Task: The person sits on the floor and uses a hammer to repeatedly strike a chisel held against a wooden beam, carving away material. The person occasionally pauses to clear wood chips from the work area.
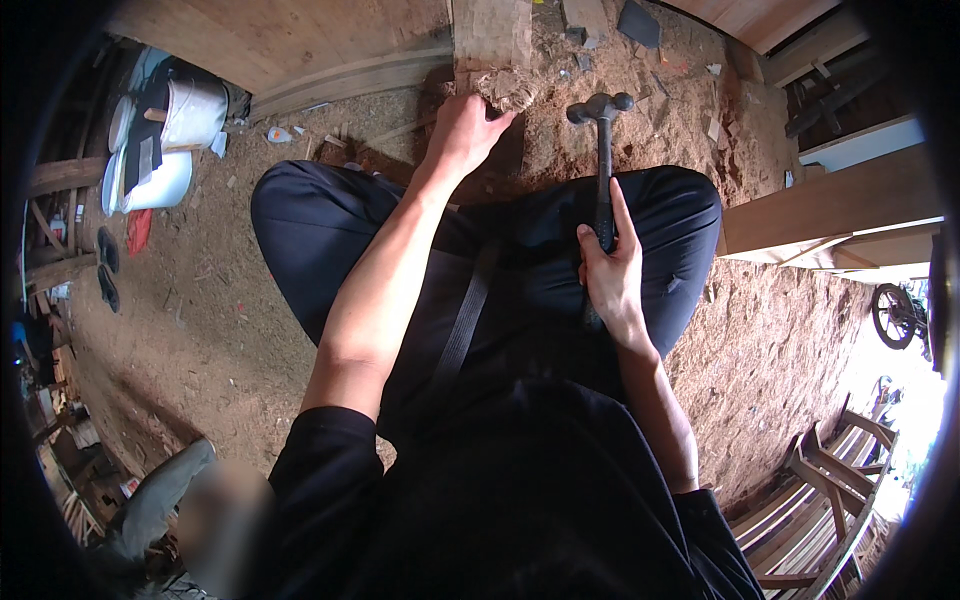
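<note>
I hold a ball-peen hammer [604, 130] by its dark handle in my right hand [615, 270], fingers wrapped round it, its head upward over the dirt beyond my knee. My left hand [462, 140] reaches forward with curled fingers against a frayed, shredded tan clump [505, 90] at the near end of a pale strip of board or card [492, 30]; what exactly the fingertips grip is hidden. I sit with bent legs in black trousers [670, 240] beneath both arms.
A wooden panel [350, 35] stands ahead. White buckets [190, 115] and sandals [107, 260] lie left on the sawdust-covered ground [190, 330]. Wooden beams [820, 210], a motorbike wheel [893, 317] and slatted frames [820, 500] are right. A blurred person [220, 520] is at lower left.
</note>
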`<state>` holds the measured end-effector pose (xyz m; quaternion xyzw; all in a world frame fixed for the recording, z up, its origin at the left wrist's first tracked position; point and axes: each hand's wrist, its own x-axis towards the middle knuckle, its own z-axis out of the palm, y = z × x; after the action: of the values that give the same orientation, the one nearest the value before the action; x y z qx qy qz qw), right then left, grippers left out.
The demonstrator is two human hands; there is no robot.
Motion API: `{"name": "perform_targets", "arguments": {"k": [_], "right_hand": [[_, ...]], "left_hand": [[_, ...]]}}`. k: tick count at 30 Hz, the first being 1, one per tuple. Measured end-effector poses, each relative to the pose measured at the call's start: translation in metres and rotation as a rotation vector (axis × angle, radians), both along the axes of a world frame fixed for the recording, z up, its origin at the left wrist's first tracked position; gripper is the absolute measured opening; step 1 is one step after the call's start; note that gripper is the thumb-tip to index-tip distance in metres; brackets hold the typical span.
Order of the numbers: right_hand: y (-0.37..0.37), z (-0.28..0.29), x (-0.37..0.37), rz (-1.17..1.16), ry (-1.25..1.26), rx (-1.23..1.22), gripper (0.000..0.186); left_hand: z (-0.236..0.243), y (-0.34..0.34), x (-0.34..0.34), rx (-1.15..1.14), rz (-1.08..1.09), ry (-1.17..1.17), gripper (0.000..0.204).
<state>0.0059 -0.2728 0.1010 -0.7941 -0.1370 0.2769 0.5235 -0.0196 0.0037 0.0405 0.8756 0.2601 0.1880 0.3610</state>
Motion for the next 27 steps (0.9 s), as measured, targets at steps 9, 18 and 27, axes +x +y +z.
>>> {"name": "perform_targets", "arguments": {"k": [9,18,27], "right_hand": [[0.001,0.003,0.000,0.002,0.026,-0.006,0.073],[0.000,0.051,-0.001,0.050,-0.141,-0.051,0.070],[0.000,0.093,-0.010,0.346,-0.835,0.158,0.073]], "left_hand": [[-0.008,0.004,-0.001,0.009,-0.013,-0.042,0.033],[-0.006,-0.007,-0.007,0.063,-0.018,-0.069,0.028],[-0.010,-0.005,-0.010,0.046,-0.023,-0.185,0.029]]}}
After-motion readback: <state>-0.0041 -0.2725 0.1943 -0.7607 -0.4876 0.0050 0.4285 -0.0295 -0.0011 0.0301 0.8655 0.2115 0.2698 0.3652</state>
